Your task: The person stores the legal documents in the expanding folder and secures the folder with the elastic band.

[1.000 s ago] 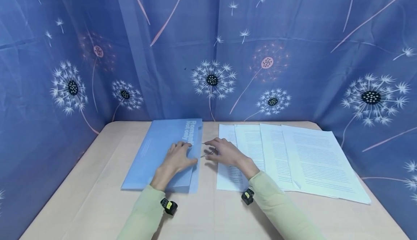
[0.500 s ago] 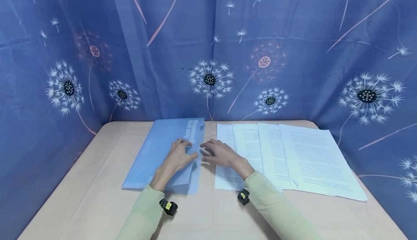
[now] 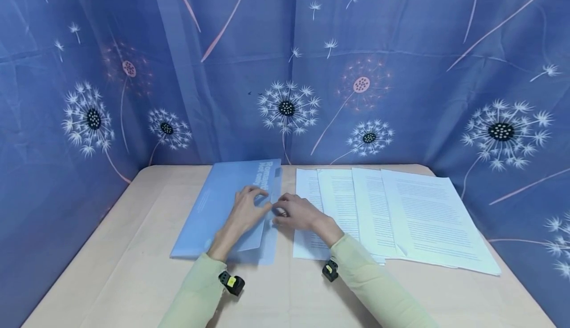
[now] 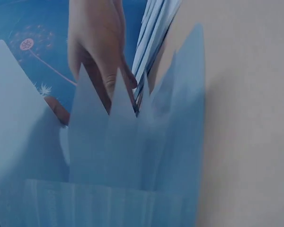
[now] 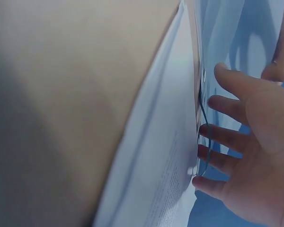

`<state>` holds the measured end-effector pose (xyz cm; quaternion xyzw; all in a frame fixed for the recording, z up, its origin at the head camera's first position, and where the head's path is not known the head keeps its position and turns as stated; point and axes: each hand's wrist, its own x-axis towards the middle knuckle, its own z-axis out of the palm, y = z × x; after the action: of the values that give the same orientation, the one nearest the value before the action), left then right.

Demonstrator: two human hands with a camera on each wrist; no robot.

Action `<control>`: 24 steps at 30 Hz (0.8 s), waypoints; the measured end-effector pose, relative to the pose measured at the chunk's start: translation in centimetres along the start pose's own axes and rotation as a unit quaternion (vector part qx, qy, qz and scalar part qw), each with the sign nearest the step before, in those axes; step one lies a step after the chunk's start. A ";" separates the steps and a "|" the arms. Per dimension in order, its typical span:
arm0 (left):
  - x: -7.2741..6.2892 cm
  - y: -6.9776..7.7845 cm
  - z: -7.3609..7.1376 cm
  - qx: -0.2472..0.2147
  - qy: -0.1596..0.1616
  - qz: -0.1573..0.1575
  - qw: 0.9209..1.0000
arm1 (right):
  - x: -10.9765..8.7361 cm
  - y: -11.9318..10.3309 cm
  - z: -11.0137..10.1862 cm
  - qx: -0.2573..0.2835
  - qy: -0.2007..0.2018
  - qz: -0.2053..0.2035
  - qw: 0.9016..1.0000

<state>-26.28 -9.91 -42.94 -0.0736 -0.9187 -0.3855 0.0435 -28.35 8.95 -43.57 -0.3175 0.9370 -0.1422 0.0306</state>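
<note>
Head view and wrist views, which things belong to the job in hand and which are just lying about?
Job in hand, apparently:
blue folder, left grip at its edge;
thin dark cord at the right grip.

Lying about, seemingly:
printed papers fanned on the table, unheld, though possibly wanted;
patterned curtain behind, backdrop only.

Could pass between the sleeves (image 3: 196, 288) over the near table (image 3: 282, 293); blocked by the right hand (image 3: 303, 212) at the gap between folder (image 3: 211, 194) and papers (image 3: 432, 219) (walled off behind by the curtain (image 3: 231, 90)).
</note>
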 end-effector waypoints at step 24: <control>0.4 0.2 -3.3 -0.041 0.013 0.047 0.998 | -0.1 -0.6 0.0 -0.012 -0.021 0.030 0.999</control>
<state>-26.53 -12.06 -40.45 -0.1130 -0.8969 -0.4217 0.0706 -27.94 8.54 -43.39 -0.2921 0.9471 -0.1230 0.0509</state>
